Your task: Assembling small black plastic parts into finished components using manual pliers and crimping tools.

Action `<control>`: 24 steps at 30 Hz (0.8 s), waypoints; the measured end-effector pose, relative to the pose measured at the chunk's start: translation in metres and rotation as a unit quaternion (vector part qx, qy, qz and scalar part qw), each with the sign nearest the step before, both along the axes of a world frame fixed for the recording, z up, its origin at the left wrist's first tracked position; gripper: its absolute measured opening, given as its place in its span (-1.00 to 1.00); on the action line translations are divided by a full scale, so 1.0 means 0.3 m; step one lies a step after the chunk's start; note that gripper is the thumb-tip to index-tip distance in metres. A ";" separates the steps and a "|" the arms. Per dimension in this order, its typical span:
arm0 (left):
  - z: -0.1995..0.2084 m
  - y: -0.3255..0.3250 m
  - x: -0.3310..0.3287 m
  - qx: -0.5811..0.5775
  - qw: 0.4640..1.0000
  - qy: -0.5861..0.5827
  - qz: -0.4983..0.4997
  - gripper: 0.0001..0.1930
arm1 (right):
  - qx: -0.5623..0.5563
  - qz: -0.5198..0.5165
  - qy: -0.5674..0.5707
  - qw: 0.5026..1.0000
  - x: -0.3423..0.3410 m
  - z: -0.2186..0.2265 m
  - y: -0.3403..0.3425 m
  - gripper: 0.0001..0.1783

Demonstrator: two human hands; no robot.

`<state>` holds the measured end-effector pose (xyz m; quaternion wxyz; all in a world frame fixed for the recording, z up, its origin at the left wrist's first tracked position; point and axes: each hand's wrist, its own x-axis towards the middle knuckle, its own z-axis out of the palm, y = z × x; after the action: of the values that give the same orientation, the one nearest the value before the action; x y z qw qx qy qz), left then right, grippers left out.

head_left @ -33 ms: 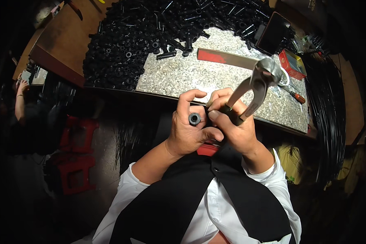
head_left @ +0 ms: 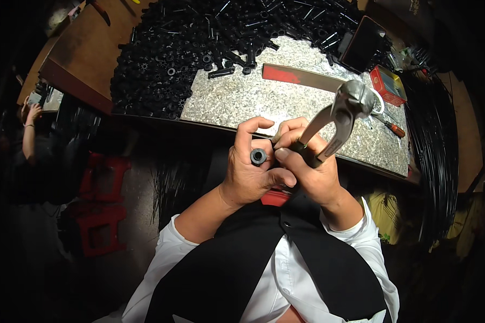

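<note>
At the table's near edge, my left hand (head_left: 241,175) is curled around a black tube (head_left: 258,156), its hollow round end facing up. The index finger is bent above it and the thumb stretches toward my other hand. My right hand (head_left: 319,175) grips a pair of pincers (head_left: 339,116) by the dark handles, the metal head pointing up and away over the table. Its thumb and fingertips press together close beside the left hand. Whether they also pinch a small part there is hidden.
A large heap of black tubular parts (head_left: 161,64) covers the back and left of the speckled tabletop (head_left: 226,102). A red-and-grey flat bar (head_left: 299,78), a dark tablet-like panel (head_left: 365,43), a red box (head_left: 388,85) and a screwdriver (head_left: 396,130) lie beyond my hands. Another person's hand (head_left: 34,112) works at far left.
The pincers' head has dipped very slightly in my right hand. My left hand and the tube stay in place. The other person's hand at far left has shifted a little.
</note>
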<state>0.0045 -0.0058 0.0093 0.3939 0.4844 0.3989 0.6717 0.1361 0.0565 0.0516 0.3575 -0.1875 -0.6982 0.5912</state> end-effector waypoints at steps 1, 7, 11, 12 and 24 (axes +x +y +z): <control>-0.004 0.005 0.010 -0.001 1.000 0.000 0.002 -0.03 | -0.001 0.002 0.000 1.000 -0.003 -0.004 -0.005 -0.94; -0.010 0.002 -0.009 0.020 1.000 0.015 -0.004 0.01 | 0.097 -0.019 -0.030 0.995 -0.012 -0.022 -0.008 -0.88; -0.008 0.006 -0.008 0.044 0.999 0.007 0.002 -0.01 | 0.087 -0.023 -0.051 0.995 -0.010 -0.026 -0.012 -0.89; -0.009 0.006 -0.009 0.047 0.999 0.012 0.002 -0.02 | 0.080 -0.026 -0.062 0.995 -0.010 -0.029 -0.013 -0.89; 0.007 -0.003 -0.007 0.022 0.999 0.024 0.032 -0.09 | 0.112 -0.003 -0.012 0.994 -0.018 -0.041 -0.016 -0.83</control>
<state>0.0023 -0.0065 0.0115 0.3519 0.4958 0.4088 0.6806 0.1307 0.0517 0.0392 0.3699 -0.1554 -0.7635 0.5061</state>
